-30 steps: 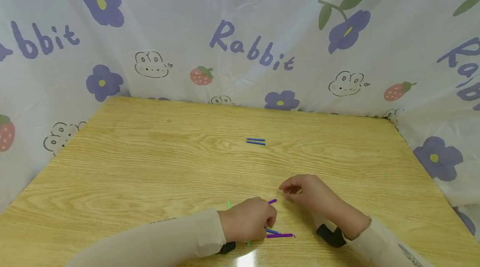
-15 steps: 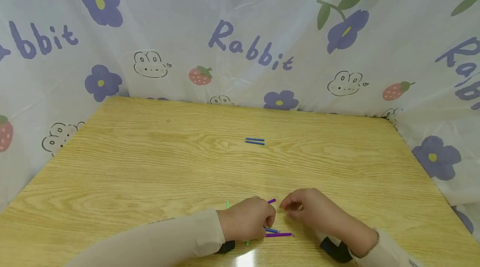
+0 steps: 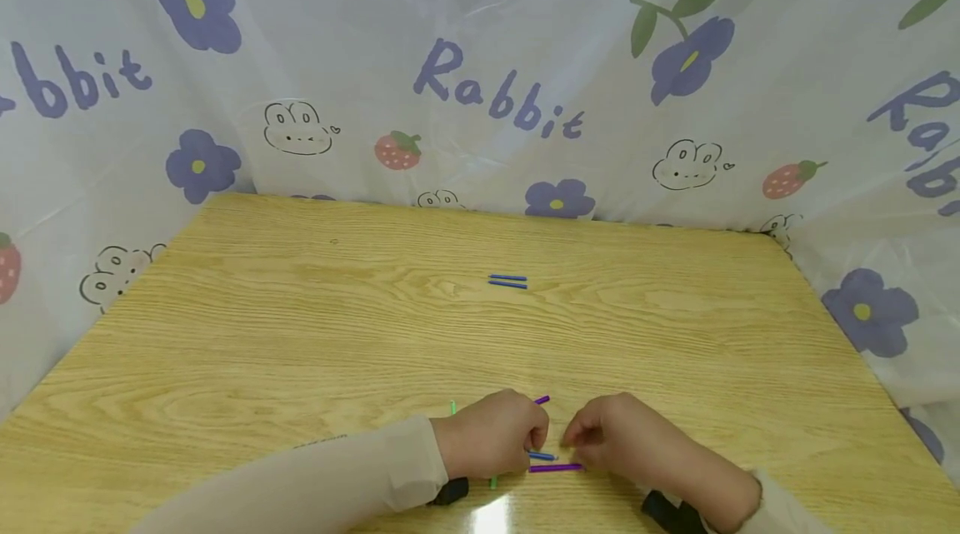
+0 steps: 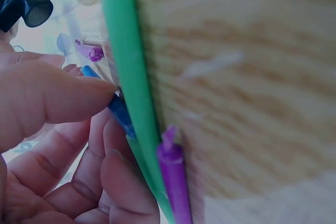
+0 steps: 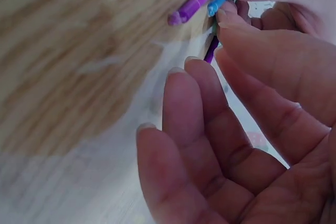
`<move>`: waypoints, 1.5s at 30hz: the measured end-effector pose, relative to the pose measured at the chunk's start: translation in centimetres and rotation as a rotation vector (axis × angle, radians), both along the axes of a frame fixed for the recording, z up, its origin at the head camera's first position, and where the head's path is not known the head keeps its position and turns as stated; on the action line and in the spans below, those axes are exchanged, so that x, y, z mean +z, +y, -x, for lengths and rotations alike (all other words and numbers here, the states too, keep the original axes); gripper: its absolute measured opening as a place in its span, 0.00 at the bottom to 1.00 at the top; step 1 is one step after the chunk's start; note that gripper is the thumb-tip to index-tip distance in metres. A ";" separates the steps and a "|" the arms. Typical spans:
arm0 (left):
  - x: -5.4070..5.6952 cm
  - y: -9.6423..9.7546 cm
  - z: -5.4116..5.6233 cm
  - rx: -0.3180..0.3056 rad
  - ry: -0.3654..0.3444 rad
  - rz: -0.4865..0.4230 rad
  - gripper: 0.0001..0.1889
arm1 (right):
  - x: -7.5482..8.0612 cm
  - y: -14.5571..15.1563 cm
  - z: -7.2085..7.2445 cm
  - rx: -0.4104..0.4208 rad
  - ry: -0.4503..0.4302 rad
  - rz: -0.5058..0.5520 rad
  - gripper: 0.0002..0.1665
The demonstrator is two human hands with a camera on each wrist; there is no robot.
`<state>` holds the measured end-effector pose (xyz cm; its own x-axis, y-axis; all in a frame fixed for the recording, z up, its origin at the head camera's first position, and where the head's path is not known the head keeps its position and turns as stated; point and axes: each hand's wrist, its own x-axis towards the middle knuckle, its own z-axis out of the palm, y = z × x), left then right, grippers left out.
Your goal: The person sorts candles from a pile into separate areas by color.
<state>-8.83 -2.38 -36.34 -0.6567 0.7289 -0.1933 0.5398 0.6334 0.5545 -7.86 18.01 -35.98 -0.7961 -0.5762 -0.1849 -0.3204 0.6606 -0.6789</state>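
Note:
My left hand (image 3: pixel 491 438) is low over several thin candles near the front of the table. Its thumb and fingers pinch a blue candle (image 4: pixel 121 113), whose end (image 3: pixel 543 456) points right. Under and beside that hand lie green candles (image 4: pixel 131 61), partly covered. One purple candle (image 3: pixel 555 467) lies in front of the hand, and the tip of another purple candle (image 3: pixel 542 400) shows behind it. Just to the right hovers my right hand (image 3: pixel 630 442), its fingers loosely bent and holding nothing. In the right wrist view its fingertips are close to the blue candle and apart from it.
Two blue candles (image 3: pixel 508 285) lie side by side farther back on the wooden table (image 3: pixel 337 309). A printed curtain (image 3: pixel 487 17) hangs along the table's back and sides. Dark wrist cameras (image 3: pixel 450 491) sit under both wrists.
My right hand has come down toward the front of the table, nearer the left hand and the purple candle. The left hand keeps its pinch in place.

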 end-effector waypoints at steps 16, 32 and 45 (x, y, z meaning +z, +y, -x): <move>-0.1 -0.1 0.2 0.021 -0.030 -0.036 0.11 | -0.3 0.0 -0.5 0.050 0.000 0.000 0.07; 0.0 -0.4 1.0 0.068 -0.088 -0.154 0.12 | -0.6 -0.3 -0.8 0.094 0.125 -0.047 0.10; 0.5 -0.8 1.9 0.179 -0.278 -0.318 0.11 | -0.6 -0.4 -0.8 0.151 0.200 -0.080 0.10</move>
<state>-10.70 -3.17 -35.84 -0.7326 0.6605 -0.1648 0.2408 0.4778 0.8448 -7.01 17.60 -36.63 -0.7274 -0.6813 -0.0820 -0.5421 0.6438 -0.5400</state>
